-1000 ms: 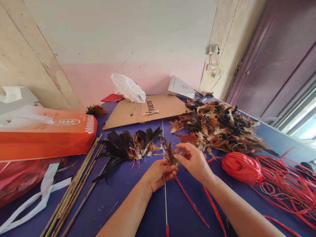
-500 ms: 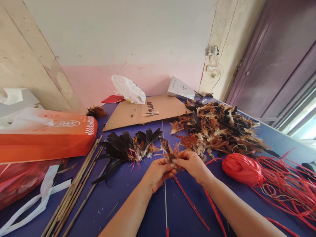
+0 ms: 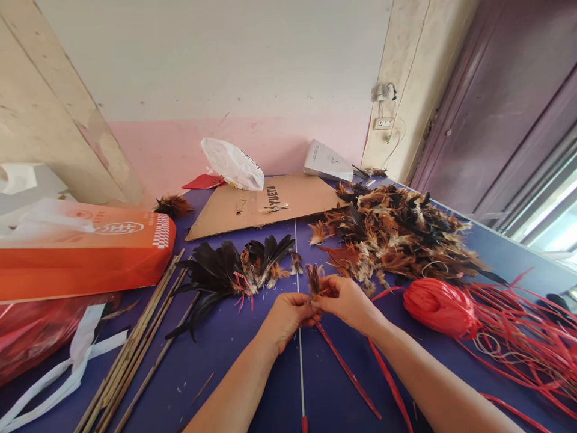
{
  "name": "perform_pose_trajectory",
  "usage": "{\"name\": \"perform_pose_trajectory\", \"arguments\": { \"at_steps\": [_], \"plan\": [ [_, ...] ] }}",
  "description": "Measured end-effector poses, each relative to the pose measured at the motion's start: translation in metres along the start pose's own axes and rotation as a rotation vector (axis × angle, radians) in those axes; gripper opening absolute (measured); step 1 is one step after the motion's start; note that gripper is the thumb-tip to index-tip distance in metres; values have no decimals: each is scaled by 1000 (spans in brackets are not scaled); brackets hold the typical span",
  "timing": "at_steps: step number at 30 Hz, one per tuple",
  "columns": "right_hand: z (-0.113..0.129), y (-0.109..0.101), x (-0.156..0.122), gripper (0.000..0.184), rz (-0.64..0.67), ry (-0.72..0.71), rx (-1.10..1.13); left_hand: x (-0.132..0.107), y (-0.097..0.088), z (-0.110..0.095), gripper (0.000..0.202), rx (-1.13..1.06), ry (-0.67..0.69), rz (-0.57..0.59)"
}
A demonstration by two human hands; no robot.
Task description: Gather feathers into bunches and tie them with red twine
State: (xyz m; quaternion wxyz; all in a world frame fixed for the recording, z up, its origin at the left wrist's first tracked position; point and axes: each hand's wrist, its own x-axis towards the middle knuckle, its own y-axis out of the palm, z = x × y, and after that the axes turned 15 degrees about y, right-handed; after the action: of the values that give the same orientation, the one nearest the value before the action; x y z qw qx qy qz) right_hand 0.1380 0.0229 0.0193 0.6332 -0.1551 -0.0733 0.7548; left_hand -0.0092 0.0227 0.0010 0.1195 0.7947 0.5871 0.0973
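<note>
Over the middle of the blue table [image 3: 252,385], my left hand [image 3: 288,316] and my right hand [image 3: 340,297] meet, fingers pinched on brown feathers [image 3: 314,278]. The feather tips stick up between the fingertips; the lower ends are hidden by them. A red plastic strip [image 3: 349,373] runs down the table from under my hands. Left of them lie bundles of black feathers [image 3: 220,264] with brown fluffy bases, one bound with pinkish string [image 3: 243,281]. A small loose feather [image 3: 296,262] rests just beyond my left hand.
A heap of brown and black feathers [image 3: 401,234] lies at the right, behind a red ball of plastic twine [image 3: 439,307] with tangled strands. Thin sticks [image 3: 135,343] and an orange bag [image 3: 85,264] lie at the left. Flat cardboard [image 3: 270,204] lies at the back.
A small feather that stood by the bunch in my fingers now lies on the table beside the black bundles. The held feathers stand more upright, and my fingertips have shifted slightly.
</note>
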Motion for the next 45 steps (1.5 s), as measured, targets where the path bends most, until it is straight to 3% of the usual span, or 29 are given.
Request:
{"name": "perform_pose_trajectory", "arguments": {
  "at_steps": [4,8,10,13,15,18,23,28,31,35,39,45],
  "plan": [
    [2,2,0,14,-50,18,56,-1,2,0,19,35,30,39],
    [6,-9,1,16,-29,114,303,2,-1,-3,20,138,44,34],
    [5,-17,3,19,-50,153,390,3,-3,-5,20,277,150,-56],
    [5,-23,5,22,-93,179,420,2,-2,-10,14,444,474,-215],
    [6,-21,4,22,-102,175,388,-1,2,-12,10,493,603,-212],
    [9,-10,1,19,-103,161,306,-6,10,-12,14,593,631,-129],
    [5,5,2,13,-151,55,180,-9,13,-6,11,776,596,-75],
    [2,11,3,13,-159,7,144,-6,10,-3,10,749,561,-100],
    [6,10,1,15,-115,18,181,-3,8,-2,8,579,462,-112],
    [10,-2,0,25,-89,18,205,0,4,-5,14,82,157,-147],
    [9,-14,-3,26,-193,-126,-117,3,-4,-12,17,-315,7,-186],
    [13,-8,-13,22,-296,-399,-557,2,-8,-12,12,-432,-124,-106]
  ]
}}
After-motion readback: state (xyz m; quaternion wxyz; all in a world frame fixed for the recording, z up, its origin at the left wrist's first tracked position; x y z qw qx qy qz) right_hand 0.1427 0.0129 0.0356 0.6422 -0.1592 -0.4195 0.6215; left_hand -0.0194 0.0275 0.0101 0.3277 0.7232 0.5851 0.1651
